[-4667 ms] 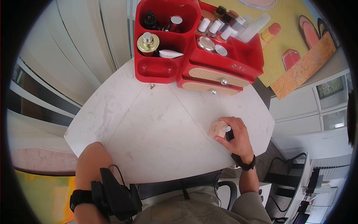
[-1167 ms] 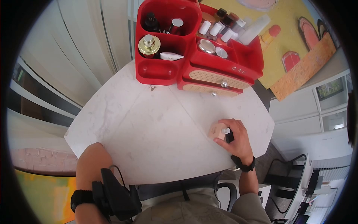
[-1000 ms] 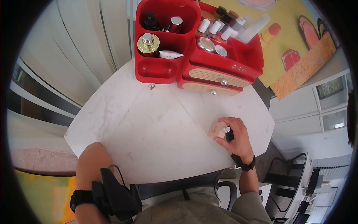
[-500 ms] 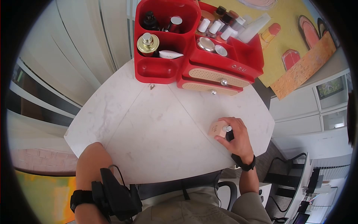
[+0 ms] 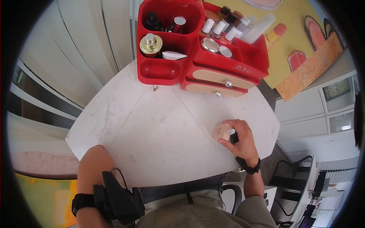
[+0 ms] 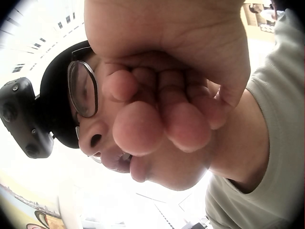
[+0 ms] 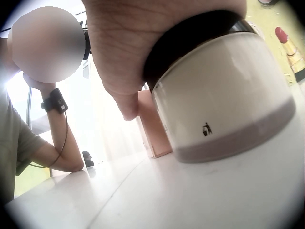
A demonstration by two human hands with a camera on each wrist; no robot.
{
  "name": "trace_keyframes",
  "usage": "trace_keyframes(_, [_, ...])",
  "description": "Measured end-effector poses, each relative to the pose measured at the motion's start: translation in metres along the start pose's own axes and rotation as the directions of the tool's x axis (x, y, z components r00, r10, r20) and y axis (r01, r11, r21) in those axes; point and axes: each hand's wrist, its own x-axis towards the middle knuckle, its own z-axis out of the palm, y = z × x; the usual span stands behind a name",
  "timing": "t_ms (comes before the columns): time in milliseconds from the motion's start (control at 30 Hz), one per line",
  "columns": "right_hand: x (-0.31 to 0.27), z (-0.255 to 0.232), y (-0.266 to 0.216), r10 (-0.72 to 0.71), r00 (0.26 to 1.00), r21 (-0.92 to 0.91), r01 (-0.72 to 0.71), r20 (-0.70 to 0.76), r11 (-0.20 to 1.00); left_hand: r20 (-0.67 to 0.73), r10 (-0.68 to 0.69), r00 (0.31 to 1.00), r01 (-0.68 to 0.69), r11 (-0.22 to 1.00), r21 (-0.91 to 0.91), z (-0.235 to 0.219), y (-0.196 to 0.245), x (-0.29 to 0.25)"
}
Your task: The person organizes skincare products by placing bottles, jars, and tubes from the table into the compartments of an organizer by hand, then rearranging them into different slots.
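Observation:
My right hand (image 5: 244, 140) grips a peach-coloured square bottle (image 5: 220, 131) with a silver-white cap, near the right side of the marble-look table. Thumb and fingers lie along opposite sides of the bottle. Under the palm is a squat whitish jar (image 7: 224, 100) with a black lid (image 7: 183, 43). In the right wrist view the jar stands on the table in front of the bottle and partly hides it. Only the left forearm (image 5: 95, 163) shows in the head view. The left wrist view has my left hand (image 6: 162, 95), fingers curled and holding nothing, against the person's face.
A red organizer (image 5: 159, 78) stands at the table's back, holding a gold-capped bottle (image 5: 151, 45), a white tube (image 5: 174, 55), nail polishes (image 5: 219, 28) and compacts (image 5: 210, 44). Its two drawers (image 5: 224, 78) have silver knobs. A painted yellow board (image 5: 281, 57) stands behind at right.

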Motion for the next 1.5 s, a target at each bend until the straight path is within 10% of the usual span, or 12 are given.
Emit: trace_keyframes(1500, [-0.0004,0.0013,0.0009,-0.007,1.0,0.016,0.007,-0.009,1.0,0.04,0.011,0.999,-0.011,1.0,0.008,-0.0026,-0.0014,-0.0015])
